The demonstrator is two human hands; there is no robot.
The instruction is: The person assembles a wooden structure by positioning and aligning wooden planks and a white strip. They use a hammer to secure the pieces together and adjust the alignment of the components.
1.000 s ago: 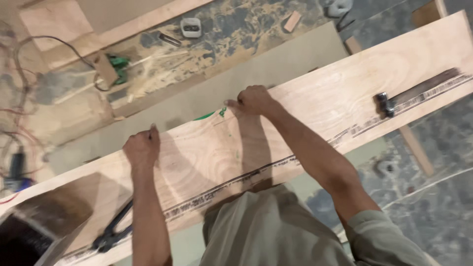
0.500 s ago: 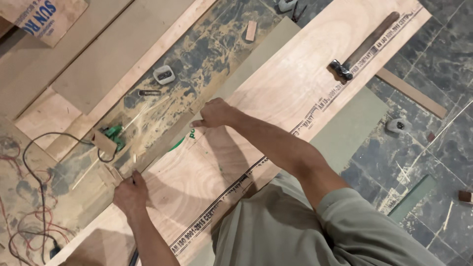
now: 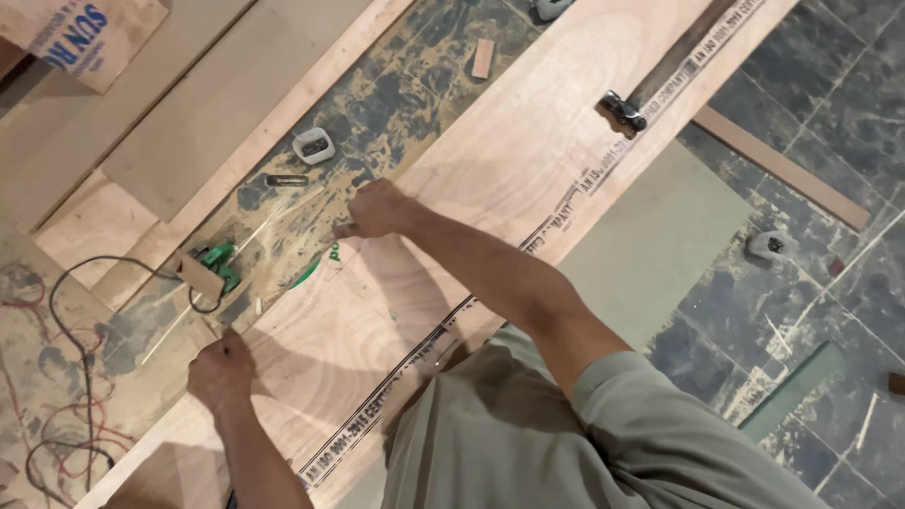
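Gripping the far long edge of a plywood board, both hands sit on the same side of it, away from the person's body. The right hand is curled over that edge near the middle of the board, fingers folded down so that they pinch the rim; how far they wrap under cannot be seen. The left hand holds the same edge further along toward the lower left, closed in a loose fist on the rim. The board's long axis runs slantwise from the lower left of the view to the upper right, so the two hands lie along it rather than across it, and the right hand is nearer the board's middle.

The board is pale reddish-brown, with a wavy grain and a dark printed strip along its near edge. It lies flat and low, over a grey-green sheet that rests on the dark tiled floor. A long metal clamp lies on the board's upper end, well apart from both hands.

Beyond the far edge is a dusty, sawdust-strewn strip with a small tape measure, a green-handled tool beside a wood scrap, and a black cord looping to the left. More boards lie at upper left.
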